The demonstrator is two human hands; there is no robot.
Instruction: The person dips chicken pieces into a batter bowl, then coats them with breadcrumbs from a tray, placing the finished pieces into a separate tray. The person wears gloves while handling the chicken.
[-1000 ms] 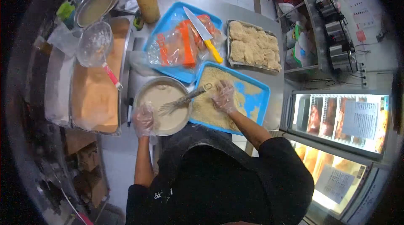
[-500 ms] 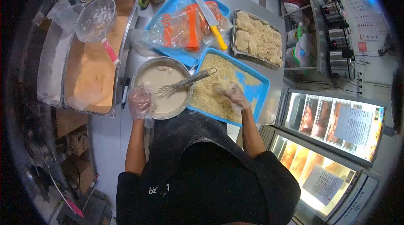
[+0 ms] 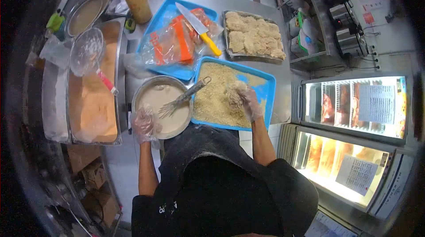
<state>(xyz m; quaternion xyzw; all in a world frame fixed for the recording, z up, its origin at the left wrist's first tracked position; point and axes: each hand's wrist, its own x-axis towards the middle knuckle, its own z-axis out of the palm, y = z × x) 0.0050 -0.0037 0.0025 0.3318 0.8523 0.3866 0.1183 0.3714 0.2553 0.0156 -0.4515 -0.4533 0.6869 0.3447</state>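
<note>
My left hand [image 3: 144, 125], in a clear plastic glove, grips the left rim of a metal bowl [image 3: 189, 114] of pale batter [image 3: 170, 119]. A wire whisk [image 3: 183, 97] leans in that bowl, its handle over the right rim. My right hand [image 3: 250, 102], gloved too, is closed on a crumb-coated piece [image 3: 235, 94] above the crumbs [image 3: 212, 104] in a blue tray [image 3: 271, 87]. The piece is partly hidden by the fingers and blends with the crumbs.
Behind, a second blue tray [image 3: 152, 26] holds bagged meat [image 3: 170, 44] and a yellow-handled knife [image 3: 199, 29]. Breaded pieces [image 3: 254, 35] fill a metal tray at right. Left are an orange powder bin [image 3: 93, 108] and a strainer [image 3: 87, 52]. Lit display fridges [image 3: 354, 108] stand right.
The view has shifted, so the bench things sit lower and further left. My right hand has turned over the crumbs, and the coated piece shows more clearly. My left hand stays at the bowl.
</note>
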